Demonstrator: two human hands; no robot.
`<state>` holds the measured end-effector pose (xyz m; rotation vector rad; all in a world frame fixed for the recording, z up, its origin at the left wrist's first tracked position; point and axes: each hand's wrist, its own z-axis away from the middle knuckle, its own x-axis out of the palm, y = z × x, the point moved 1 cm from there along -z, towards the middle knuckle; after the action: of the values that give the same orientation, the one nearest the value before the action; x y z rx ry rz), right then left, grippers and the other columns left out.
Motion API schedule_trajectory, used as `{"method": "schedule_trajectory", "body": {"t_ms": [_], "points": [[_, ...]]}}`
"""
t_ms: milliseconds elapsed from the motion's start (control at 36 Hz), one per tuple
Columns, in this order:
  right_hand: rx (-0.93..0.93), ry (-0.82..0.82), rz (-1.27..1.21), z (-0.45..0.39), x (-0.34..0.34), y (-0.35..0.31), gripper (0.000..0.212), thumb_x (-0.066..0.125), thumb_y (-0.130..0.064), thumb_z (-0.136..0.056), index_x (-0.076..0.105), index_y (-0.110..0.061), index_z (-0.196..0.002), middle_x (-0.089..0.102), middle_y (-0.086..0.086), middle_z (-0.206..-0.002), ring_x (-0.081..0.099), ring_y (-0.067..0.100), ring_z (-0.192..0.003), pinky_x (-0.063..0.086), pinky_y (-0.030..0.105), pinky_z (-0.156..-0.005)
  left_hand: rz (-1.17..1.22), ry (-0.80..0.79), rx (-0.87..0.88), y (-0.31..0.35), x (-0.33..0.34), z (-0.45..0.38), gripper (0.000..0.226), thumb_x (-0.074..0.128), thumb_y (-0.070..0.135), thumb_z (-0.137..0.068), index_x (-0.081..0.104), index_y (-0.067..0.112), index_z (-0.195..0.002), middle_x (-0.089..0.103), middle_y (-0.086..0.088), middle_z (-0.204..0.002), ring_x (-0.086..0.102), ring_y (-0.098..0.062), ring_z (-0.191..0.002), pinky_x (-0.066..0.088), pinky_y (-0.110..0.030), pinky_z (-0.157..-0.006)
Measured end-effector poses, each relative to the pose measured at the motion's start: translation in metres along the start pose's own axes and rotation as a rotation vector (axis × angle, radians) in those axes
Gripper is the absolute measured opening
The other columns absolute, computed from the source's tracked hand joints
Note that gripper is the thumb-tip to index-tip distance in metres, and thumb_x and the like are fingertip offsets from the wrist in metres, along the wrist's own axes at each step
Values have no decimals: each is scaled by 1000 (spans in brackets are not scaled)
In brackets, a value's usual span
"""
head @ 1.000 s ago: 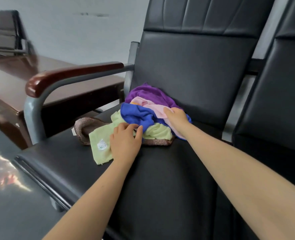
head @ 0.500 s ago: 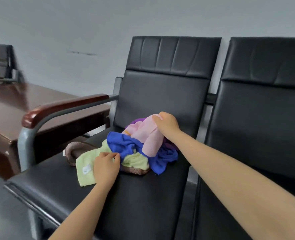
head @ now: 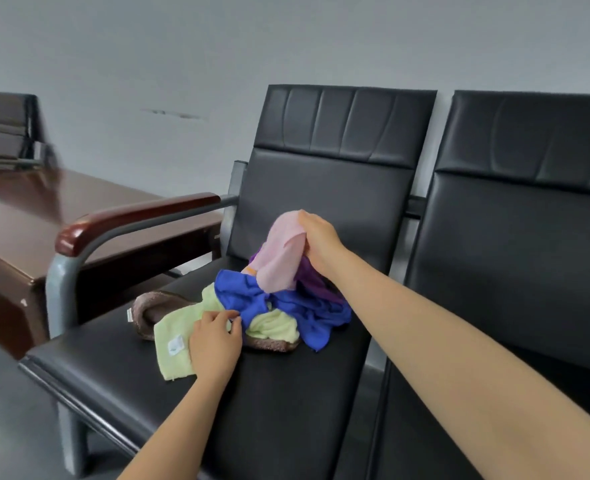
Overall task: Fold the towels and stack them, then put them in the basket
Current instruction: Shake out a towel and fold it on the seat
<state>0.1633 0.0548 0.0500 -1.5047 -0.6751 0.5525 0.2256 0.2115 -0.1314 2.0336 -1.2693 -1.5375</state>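
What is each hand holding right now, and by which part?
The right hand grips the pink towel at its bunched top edge, lifting it from the pile. The left hand rests on the green towel, fingertips at the blue towel; no clear grip shows.

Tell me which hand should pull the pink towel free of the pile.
Right. The right hand already grips the pink towel and holds it above the pile. The left hand rests low on the green towel, so it is better placed to hold the pile down.
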Motion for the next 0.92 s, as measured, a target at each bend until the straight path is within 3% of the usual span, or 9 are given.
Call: {"method": "schedule_trajectory", "body": {"t_ms": [111,278,417,500,583,667,750,806,917], "points": [[22,48,-292,0,4,-33,37,60,-30,-92,62,-7,-121,66,13,-120,64,28,-107,48,44,-101,3,-56,-68,5,-4,0,33,44,36,-97,73,21,-103,61,-6,-113,53,-27,-102,40,-36,-88],[32,-7,-646,32,1,-94,31,52,-30,-100,64,-2,-103,67,14,-104,63,26,-94,49,37,-91,239,-321,-259,9,-20,-24,52,27,44,-102,74,21,-97,65,-10,-112,56,-31,-110,38,-38,-97],[-34,-50,-808,67,-19,-144,26,47,-26,-102,61,-4,-99,65,14,-96,61,26,-88,50,36,-70,412,-455,-358,29,-47,-36,59,28,42,-104,70,1,-103,63,-16,-122,53,-31,-120,31,-36,-105],[-110,-24,-812,85,-29,-168,27,42,-21,-104,59,-5,-90,59,10,-81,57,22,-76,47,31,-64,397,-429,-339,39,-56,-27,52,33,39,-103,69,3,-107,63,-16,-122,55,-30,-115,37,-35,-99],[-155,-5,-835,103,-42,-189,33,41,-23,-104,59,-5,-84,58,10,-78,56,22,-76,45,31,-64,530,-394,-353,65,-56,-15,52,35,40,-103,69,8,-80,69,-16,-100,60,-29,-83,49,-37,-80],[-170,38,-810,113,-58,-203,31,42,-23,-103,60,-7,-84,59,10,-81,57,24,-78,46,32,-67,805,-534,-451,112,-57,9,58,32,47,-102,66,4,-81,63,-8,-77,46,-19,-60,36,-27,-55],[-178,57,-755,133,-74,-212,32,46,-22,-101,67,-7,-83,64,13,-86,60,27,-84,50,37,-82,1001,-701,-403,157,-55,30,63,24,53,-101,67,7,-95,67,-6,-85,54,-19,-68,42,-28,-60],[-253,62,-690,148,-93,-209,47,47,-18,-101,71,-14,-60,64,9,-75,59,25,-77,47,37,-88,1095,-746,-393,178,-53,41,64,19,54,-101,66,11,-100,68,-6,-94,59,-21,-78,46,-30,-68],[-193,193,-330,177,-136,-157,19,57,-31,-94,61,-16,-84,62,2,-75,59,18,-70,46,28,-65,1308,-742,-530,184,-40,69,61,17,50,-102,55,6,-120,65,-10,-102,60,-25,-89,46,-33,-72]]}}
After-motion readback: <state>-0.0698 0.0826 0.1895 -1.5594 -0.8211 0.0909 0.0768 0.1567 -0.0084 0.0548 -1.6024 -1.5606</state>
